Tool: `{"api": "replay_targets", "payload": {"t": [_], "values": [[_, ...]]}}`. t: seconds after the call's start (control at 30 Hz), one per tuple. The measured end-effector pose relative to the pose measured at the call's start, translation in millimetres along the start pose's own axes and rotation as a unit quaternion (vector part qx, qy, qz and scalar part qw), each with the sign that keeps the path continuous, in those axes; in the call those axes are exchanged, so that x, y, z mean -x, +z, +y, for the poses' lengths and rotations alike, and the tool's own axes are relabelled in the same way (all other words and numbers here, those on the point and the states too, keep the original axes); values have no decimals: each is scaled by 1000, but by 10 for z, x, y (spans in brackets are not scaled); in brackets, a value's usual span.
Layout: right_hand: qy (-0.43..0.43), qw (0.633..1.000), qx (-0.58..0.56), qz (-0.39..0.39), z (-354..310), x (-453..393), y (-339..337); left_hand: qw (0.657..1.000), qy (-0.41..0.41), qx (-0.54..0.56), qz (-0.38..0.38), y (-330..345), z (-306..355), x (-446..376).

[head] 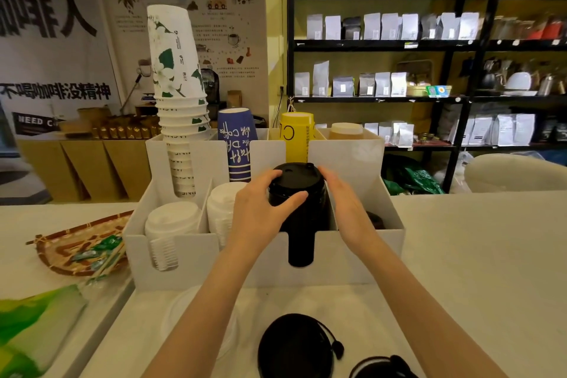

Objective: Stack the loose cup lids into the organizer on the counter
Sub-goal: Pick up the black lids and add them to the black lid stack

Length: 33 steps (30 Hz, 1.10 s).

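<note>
Head view: the left hand [260, 209] and right hand [346, 205] clasp the black lid stack [296, 193] seated in the third front compartment of the white organizer [196, 252]. White lids [171, 221] fill the two left compartments. Judged partway: two loose black lids [294, 344] remain on the tabletop [475, 255].

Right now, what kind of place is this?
Probably a coffee shop: paper cups stacked in a counter organizer, shelves of coffee bags, and coffee posters on the wall.

Glossy black plastic lids [296, 190], matt white organizer [352, 258], woven bamboo tray [61, 242].
</note>
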State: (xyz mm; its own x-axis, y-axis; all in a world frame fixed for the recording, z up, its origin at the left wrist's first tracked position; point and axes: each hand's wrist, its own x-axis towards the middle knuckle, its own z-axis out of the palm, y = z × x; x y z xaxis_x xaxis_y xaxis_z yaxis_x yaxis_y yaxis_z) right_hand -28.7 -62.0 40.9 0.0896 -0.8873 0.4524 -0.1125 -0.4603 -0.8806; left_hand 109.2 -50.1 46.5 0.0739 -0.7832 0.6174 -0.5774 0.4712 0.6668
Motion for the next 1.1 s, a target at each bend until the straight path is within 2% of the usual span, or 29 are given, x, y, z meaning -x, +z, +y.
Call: {"api": "replay_targets", "payload": {"t": [0.17, 0.4, 0.77, 0.9, 1.1], "values": [[38, 999, -22, -10, 95, -65, -14, 999, 9, -20, -32, -1, -23, -19], [24, 1000, -7, -2, 68, -49, -27, 998, -20, -39, -55, 18, -55, -39], [25, 993, 117, -4, -180, 195, -101, 997, -29, -7, -64, 33, -14, 22], [37, 985, 162, 39, -213, 373, -190, 998, 16, -47, -40, 88, 122, 83], [48, 972, 227, 31, -215, 892, -476, 992, 94, -71, -42, 153, 368, 254]]}}
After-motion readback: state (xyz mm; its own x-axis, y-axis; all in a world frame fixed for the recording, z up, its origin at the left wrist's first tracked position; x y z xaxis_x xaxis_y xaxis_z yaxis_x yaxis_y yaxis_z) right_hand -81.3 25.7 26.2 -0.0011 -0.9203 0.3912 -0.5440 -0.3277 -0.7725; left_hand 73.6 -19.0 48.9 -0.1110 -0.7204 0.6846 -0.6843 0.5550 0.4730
